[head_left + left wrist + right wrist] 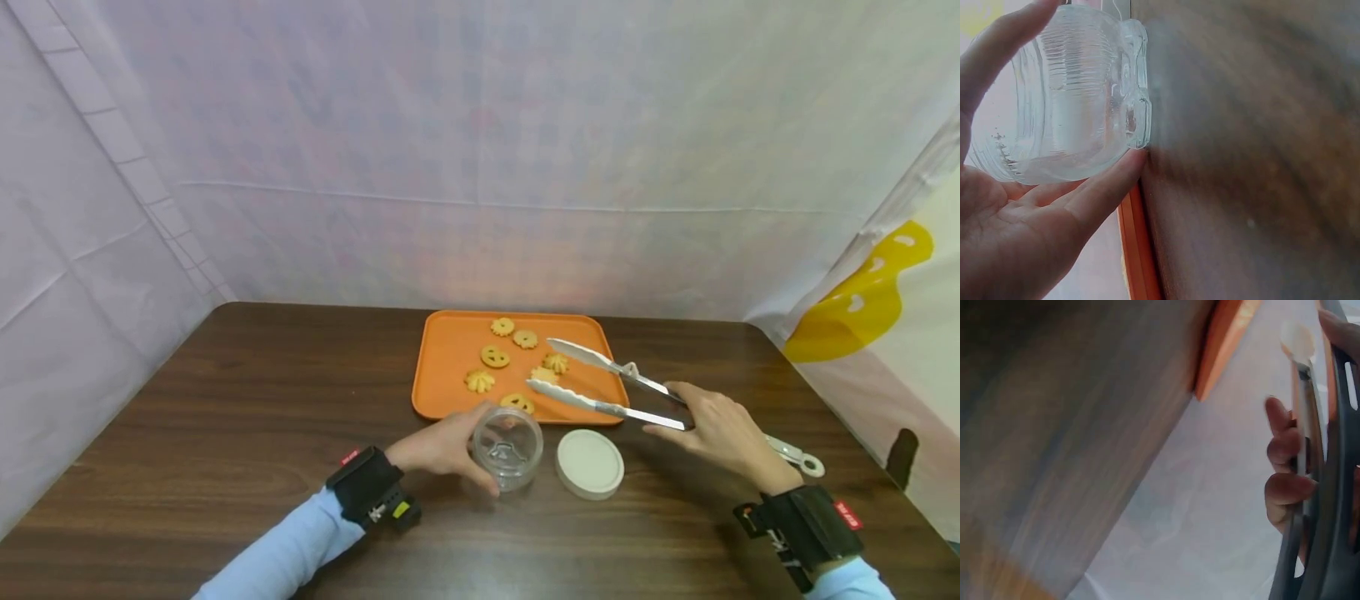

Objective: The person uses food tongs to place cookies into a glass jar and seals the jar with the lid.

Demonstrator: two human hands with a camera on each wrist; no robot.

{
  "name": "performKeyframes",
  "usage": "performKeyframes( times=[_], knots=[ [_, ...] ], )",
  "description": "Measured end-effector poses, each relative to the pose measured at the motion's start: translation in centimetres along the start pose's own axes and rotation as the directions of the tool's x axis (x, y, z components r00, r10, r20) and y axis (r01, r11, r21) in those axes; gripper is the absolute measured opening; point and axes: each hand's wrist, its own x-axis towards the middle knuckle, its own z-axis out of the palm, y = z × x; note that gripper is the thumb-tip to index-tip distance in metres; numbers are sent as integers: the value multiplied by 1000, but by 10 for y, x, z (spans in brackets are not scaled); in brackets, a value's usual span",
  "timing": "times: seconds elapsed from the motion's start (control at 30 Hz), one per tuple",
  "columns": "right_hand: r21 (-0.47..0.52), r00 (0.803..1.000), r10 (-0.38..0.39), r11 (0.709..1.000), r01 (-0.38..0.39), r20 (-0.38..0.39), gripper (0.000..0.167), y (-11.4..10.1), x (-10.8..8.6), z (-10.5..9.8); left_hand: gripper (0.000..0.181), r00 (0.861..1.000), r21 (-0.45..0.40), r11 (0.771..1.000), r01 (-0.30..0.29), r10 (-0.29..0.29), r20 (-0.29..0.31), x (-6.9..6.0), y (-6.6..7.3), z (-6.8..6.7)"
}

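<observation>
A clear glass jar [507, 450] stands upright on the table without its lid. My left hand [448, 448] holds it from the left, thumb on the near side and fingers round the far side. In the left wrist view, the jar [1079, 94] lies between thumb and fingers. My right hand [718, 429] grips metal tongs [615, 409], whose arms are spread apart over the right part of an orange tray [446, 346]. Fingers curl round the tongs [1329, 506] in the right wrist view. Several cookies [480, 381] lie on the tray; the tongs' tips are near a pale one [543, 375].
A round white lid [590, 463] lies on the table just right of the jar. The dark wooden table [247, 433] extends to both sides. A pale cloth [480, 150] hangs behind it, and a yellow shape [862, 308] shows on the right cloth.
</observation>
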Motion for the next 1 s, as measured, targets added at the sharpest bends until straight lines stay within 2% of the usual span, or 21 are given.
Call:
performKeyframes(
  times=[0.07,0.23,0.43,0.63,0.8,1.0],
  knots=[
    [10,999,12,1000,-12,32,63,0,0,0,86,1000,-5,1000,-6,6,-3,0,0,0],
    [11,998,-8,1000,8,55,68,2,1,2,87,1000,-6,1000,-6,6,-2,1,-1,0],
    [1,990,21,1000,-22,137,60,-2,4,1,97,1000,5,1000,26,-26,1,1,0,1],
    [20,976,52,998,-58,213,55,-5,6,-2,93,1000,5,1000,13,-13,1,1,0,0],
    [14,979,42,999,-46,200,52,-5,6,-1,92,1000,0,1000,8,-8,-2,1,-1,1],
    [-10,991,-1,1000,2,135,44,-2,1,7,89,1000,-25,1000,0,0,-3,1,-1,1]
  ],
)
